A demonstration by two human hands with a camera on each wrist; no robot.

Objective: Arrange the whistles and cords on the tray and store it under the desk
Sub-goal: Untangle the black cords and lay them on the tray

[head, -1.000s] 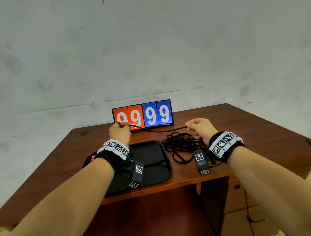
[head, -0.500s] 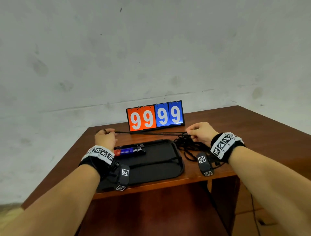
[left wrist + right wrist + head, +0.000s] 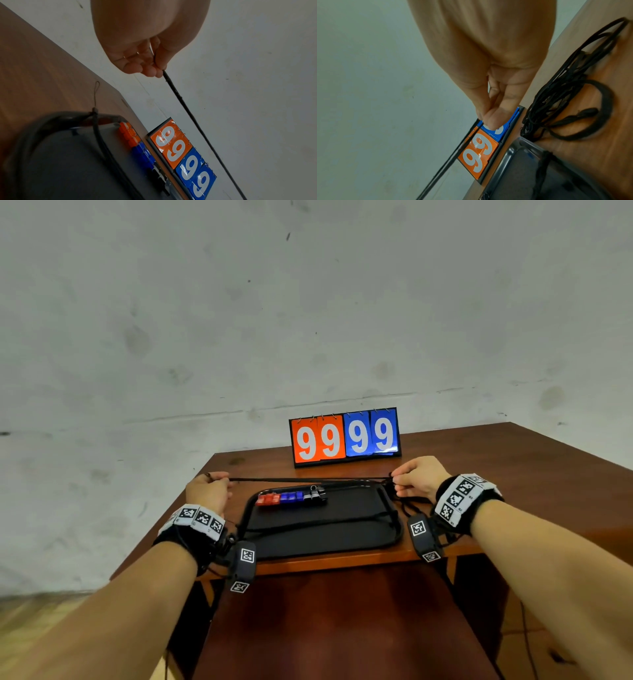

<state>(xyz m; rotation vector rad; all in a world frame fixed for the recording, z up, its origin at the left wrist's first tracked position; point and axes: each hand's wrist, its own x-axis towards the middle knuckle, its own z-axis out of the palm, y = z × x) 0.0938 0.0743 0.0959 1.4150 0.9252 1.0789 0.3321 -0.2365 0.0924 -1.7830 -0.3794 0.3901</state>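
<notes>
A black tray (image 3: 397,529) lies on the wooden desk near its front edge. Red, blue and black whistles (image 3: 291,497) stand in a row along the tray's far side. One black cord (image 3: 308,525) lies straight across the tray, its end hanging over the left rim. My left hand (image 3: 209,491) and right hand (image 3: 416,479) each pinch an end of another black cord (image 3: 308,479), pulled taut above the tray's far edge. In the left wrist view the cord (image 3: 181,102) leaves my fingertips (image 3: 154,70). More tangled cords (image 3: 565,94) lie right of the tray.
A flip scoreboard (image 3: 344,437) reading 9999 stands behind the tray, close to the grey wall. The desk (image 3: 531,460) extends to the right. Below the desk's front edge is a dark wooden panel (image 3: 325,621), with drawers at the right.
My left hand has moved left past the tray's left edge, stretching the cord straight. The row of whistles has come into sight. The view has shifted left.
</notes>
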